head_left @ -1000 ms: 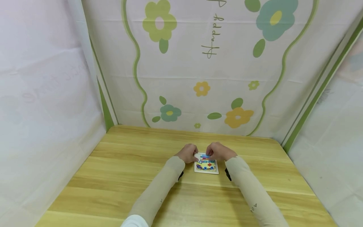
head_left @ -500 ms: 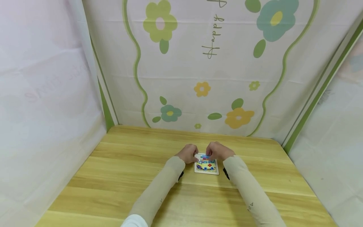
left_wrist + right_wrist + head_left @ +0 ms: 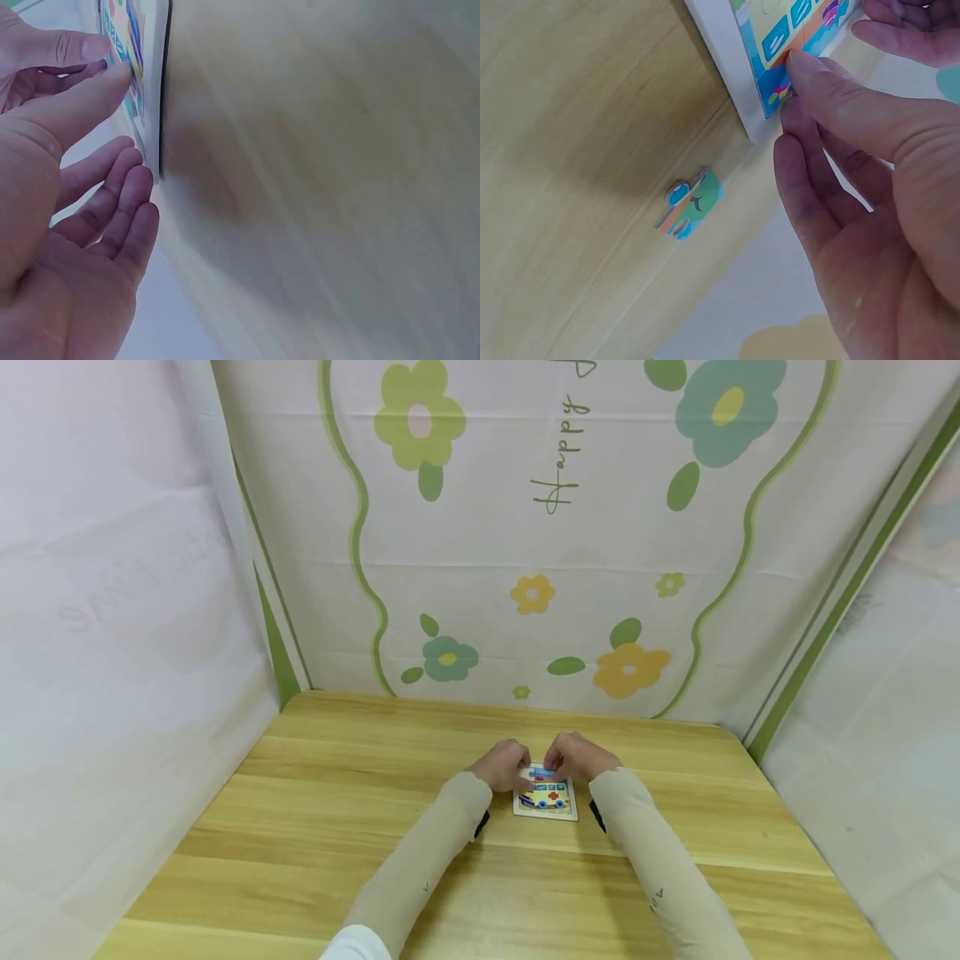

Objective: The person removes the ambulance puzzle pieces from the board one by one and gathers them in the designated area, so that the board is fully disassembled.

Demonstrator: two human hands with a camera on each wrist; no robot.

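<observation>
A small jigsaw puzzle tray [image 3: 545, 816] with a white border and a picture of a yellow ambulance lies on the wooden table. My left hand [image 3: 502, 766] is at its far left corner in the head view, thumb on the picture and other fingertips at the border [image 3: 155, 97]. At the far right corner, my right hand [image 3: 581, 757] pinches a blue and orange puzzle piece [image 3: 769, 84] between thumb and fingers; its far side is hidden by them. A loose green, blue and orange jigsaw piece [image 3: 697, 202] lies beside the tray, out of sight in the head view.
The wooden table [image 3: 315, 827] extends around the tray. A white cloth with printed flowers [image 3: 487, 527] hangs behind its far edge. More pale cloth stands at the left [image 3: 127, 652] and right [image 3: 885, 718] sides.
My left hand has shifted slightly right, its thumb further over the picture. The right forearm has swung a little inward while the right fingers stay at the same corner. The tray stays in place.
</observation>
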